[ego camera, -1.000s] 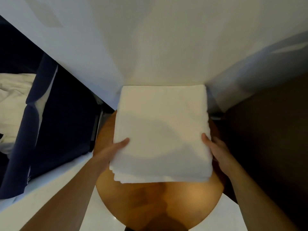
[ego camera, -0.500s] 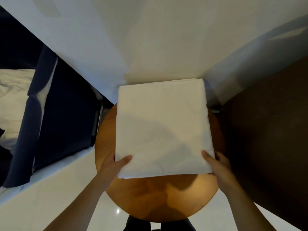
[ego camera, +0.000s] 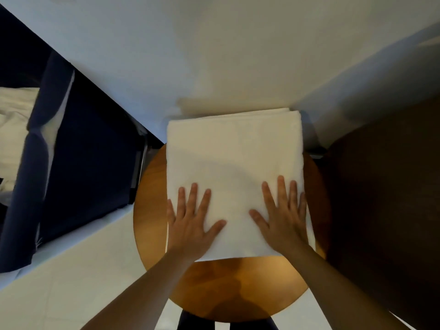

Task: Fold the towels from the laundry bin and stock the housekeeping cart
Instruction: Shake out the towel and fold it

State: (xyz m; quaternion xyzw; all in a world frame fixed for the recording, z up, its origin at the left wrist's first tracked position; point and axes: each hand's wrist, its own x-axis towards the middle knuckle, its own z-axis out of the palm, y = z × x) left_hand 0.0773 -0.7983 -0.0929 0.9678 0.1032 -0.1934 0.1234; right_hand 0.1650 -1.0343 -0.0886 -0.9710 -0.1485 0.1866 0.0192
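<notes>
Head: hands (ego camera: 234, 222) flat on towel (ego camera: 234, 158)

one folded white towel (ego camera: 234, 160), one round wooden table (ego camera: 228, 289), one laundry bin (ego camera: 78, 163), two hands.

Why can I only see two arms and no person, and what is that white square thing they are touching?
The camera sits on the person's head and looks down, so you see only their arms and hands, as if through their eyes. The white square is a folded towel lying on a round wooden table. The left hand and the right hand both lie flat on top of it, fingers straight and spread, pressing it. Nothing is gripped or lifted. To the left stands a dark blue bin with more white cloth in it. Behind the table is a pale wall.
</notes>
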